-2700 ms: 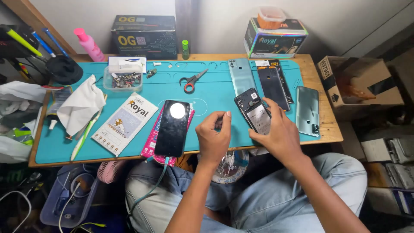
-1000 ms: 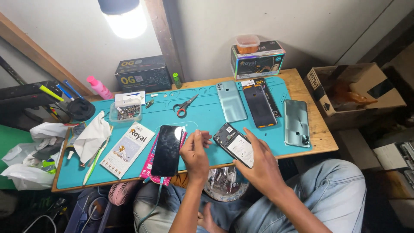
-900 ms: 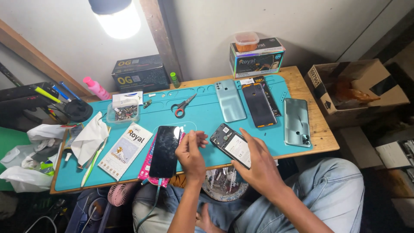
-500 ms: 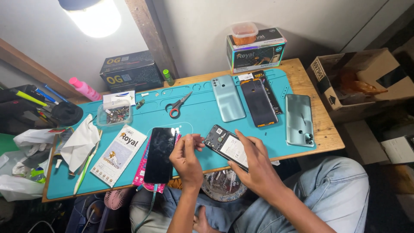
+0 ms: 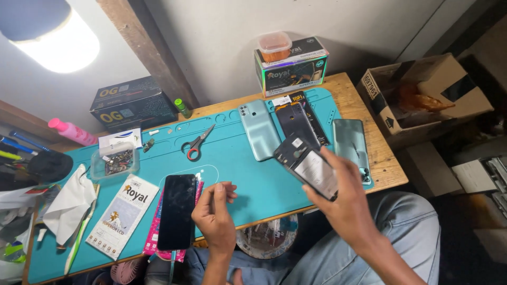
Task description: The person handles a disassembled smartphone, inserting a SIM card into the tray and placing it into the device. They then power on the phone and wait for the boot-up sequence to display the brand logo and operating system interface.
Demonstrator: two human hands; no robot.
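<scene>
Right hand (image 5: 346, 203) grips an opened phone (image 5: 309, 168), dark internals exposed; left hand (image 5: 214, 216) loosely curled, empty.

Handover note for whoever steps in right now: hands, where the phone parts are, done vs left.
Right hand: holds an opened phone body, back cover off, lifted above the teal mat.
Left hand: empty as far as I can see, fingers curled over the mat beside the black screen panel, which lies on a pink pack.
On the mat: two teal back covers, a dark phone frame, scissors, a clear parts box.
Done: phone is open, cover removed.
Left: the screen panel is not fitted to the held body; parts lie separate.
</scene>
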